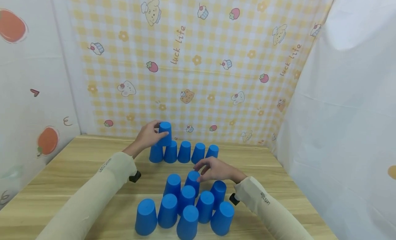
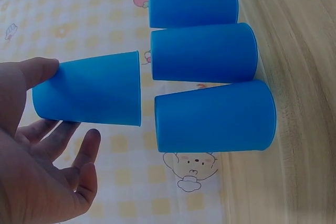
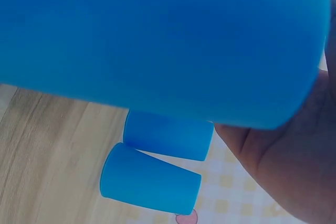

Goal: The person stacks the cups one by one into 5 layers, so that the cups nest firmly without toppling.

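Note:
My left hand [image 1: 149,135] pinches an upside-down blue cup [image 2: 89,88] between thumb and fingers. This cup is upright with its base up, raised over the left end of a back row of blue cups [image 1: 184,152]. In the left wrist view its rim faces the bases of the nearest row cups, with a small gap. My right hand [image 1: 218,169] is at the front group, its thumb and fingers curled about the top of a blue cup [image 1: 192,181]. A near blue cup [image 3: 157,40] fills much of the right wrist view and hides the fingertips there.
Several more upside-down blue cups [image 1: 188,219] stand close together at the front of the wooden table [image 1: 256,212]. A yellow checked cloth [image 1: 198,78] hangs behind the table, and white sheets [image 1: 337,123] hang at both sides.

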### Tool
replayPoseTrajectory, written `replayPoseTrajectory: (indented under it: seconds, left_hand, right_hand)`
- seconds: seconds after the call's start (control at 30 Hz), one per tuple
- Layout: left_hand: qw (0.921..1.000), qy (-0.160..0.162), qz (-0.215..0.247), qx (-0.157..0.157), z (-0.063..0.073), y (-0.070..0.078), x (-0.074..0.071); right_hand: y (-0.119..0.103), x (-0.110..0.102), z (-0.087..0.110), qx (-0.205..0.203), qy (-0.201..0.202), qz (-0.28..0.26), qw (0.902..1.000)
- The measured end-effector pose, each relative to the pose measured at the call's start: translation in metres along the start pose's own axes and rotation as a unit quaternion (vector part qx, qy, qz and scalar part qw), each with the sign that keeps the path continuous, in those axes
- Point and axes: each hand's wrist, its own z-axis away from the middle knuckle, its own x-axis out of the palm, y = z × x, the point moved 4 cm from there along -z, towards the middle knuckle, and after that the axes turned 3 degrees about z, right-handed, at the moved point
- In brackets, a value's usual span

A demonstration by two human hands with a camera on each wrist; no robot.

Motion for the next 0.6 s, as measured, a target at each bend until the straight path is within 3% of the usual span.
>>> replayPoseTrajectory:
  seconds: [0.6]
  left_hand:
    - [0.9999,-0.012,-0.003,-0.005,-0.0043,-0.0088,0.003]
  right_hand:
    - [-0.003,0.0032,-0.0017,0.008,-0.005,0.012,0.9999]
